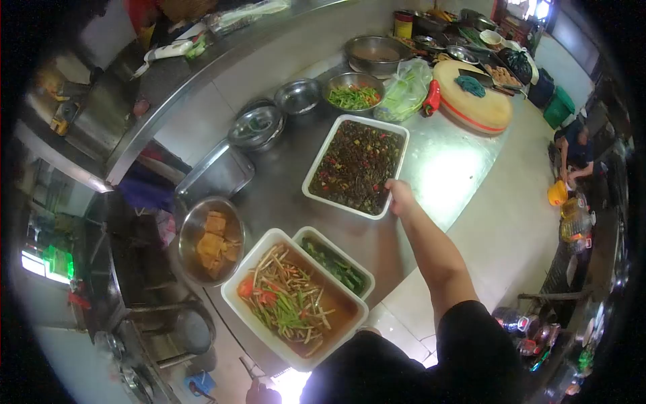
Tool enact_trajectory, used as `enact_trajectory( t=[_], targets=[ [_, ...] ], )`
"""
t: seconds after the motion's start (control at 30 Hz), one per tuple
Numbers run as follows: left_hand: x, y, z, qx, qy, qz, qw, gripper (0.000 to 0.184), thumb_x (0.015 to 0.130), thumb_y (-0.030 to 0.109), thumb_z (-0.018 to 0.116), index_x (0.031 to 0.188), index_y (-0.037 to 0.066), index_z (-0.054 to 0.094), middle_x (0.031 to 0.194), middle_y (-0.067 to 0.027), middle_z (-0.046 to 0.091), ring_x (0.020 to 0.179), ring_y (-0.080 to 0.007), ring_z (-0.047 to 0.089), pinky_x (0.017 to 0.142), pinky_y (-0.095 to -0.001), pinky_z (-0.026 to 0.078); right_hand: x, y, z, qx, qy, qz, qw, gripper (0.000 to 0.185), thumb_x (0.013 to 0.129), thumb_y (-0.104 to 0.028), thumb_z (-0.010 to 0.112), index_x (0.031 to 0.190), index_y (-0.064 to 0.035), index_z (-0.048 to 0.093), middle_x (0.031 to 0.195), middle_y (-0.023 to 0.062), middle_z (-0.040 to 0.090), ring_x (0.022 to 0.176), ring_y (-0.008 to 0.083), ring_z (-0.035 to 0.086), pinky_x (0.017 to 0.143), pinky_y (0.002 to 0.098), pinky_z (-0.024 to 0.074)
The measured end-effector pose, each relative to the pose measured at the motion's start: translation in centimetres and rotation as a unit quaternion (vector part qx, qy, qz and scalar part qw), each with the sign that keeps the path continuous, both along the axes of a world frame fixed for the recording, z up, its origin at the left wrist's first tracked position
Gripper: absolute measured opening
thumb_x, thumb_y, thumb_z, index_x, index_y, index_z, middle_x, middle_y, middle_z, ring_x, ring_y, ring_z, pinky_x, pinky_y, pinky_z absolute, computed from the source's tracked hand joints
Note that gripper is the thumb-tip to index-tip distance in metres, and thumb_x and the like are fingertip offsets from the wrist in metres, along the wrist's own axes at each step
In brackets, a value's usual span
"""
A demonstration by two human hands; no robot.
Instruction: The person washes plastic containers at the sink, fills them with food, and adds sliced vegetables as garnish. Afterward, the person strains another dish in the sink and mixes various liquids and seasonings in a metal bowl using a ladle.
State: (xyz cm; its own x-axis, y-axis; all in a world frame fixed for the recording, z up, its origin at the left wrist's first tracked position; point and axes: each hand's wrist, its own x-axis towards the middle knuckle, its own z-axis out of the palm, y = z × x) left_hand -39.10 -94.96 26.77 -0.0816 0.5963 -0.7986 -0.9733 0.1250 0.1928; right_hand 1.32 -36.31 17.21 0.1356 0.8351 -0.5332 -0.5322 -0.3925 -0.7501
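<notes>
My right hand [400, 196] has its fingers closed on the right rim of a white tray [326, 146] of dark chopped vegetables with red bits. At the bottom edge, my left hand [261, 392] is partly in view, dim, its fingers unclear; a thin dark object lies just above it. Nearest to it is a white tub [232, 294] of sliced vegetables in reddish liquid. A smaller tub [367, 275] of dark greens sits beside that tub. On the left, a steel bowl [190, 231] holds orange-brown blocks.
Steel bowls [298, 96], a bowl of cut green peppers [353, 97], bagged greens [406, 91] and a red pepper [432, 99] line the back. A round board [481, 108] carries a cleaver and teal cloth. Another person [577, 151] is at far right.
</notes>
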Motion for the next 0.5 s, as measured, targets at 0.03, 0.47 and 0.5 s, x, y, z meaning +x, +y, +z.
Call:
enact_trajectory(
  t=[0.03,0.47,0.5],
  targets=[
    [-0.1,-0.5,-0.4,0.0,0.003,-0.003,1.0,0.025,0.087,0.012,0.05,0.109,0.004,0.059,0.056,-0.0031,0.045,0.046,-0.0164,0.047,0.042,-0.0296,0.041,-0.1,-0.3,0.4,0.006,-0.002,0.005,1.0,0.008,0.071,-0.004,0.058,0.078,-0.0029,0.054,0.061,0.0069,0.049,0.045,0.0192,0.043,0.038,0.0342,0.0318],
    [-4.2,0.4,1.7,0.009,0.056,0.046,0.997,0.024,0.096,0.028,0.045,0.095,0.009,0.059,0.064,0.0001,0.048,0.058,-0.0149,0.051,0.056,-0.0287,0.049,-2.1,-7.4,16.3,0.047,-0.046,0.074,0.995,0.022,0.076,-0.001,0.048,0.095,0.0089,0.053,0.084,0.0167,0.059,0.078,0.031,0.063,0.074,0.0459,0.0558],
    [-4.3,1.8,3.4,0.052,0.039,0.032,0.997,0.024,0.095,0.029,0.046,0.097,0.009,0.06,0.067,-0.0007,0.053,0.061,-0.016,0.053,0.061,-0.0305,0.05,-2.6,-8.1,17.3,0.045,-0.044,0.076,0.995,0.023,0.076,-0.001,0.047,0.096,0.0094,0.053,0.086,0.0182,0.06,0.08,0.0324,0.064,0.077,0.0467,0.056]
  ],
)
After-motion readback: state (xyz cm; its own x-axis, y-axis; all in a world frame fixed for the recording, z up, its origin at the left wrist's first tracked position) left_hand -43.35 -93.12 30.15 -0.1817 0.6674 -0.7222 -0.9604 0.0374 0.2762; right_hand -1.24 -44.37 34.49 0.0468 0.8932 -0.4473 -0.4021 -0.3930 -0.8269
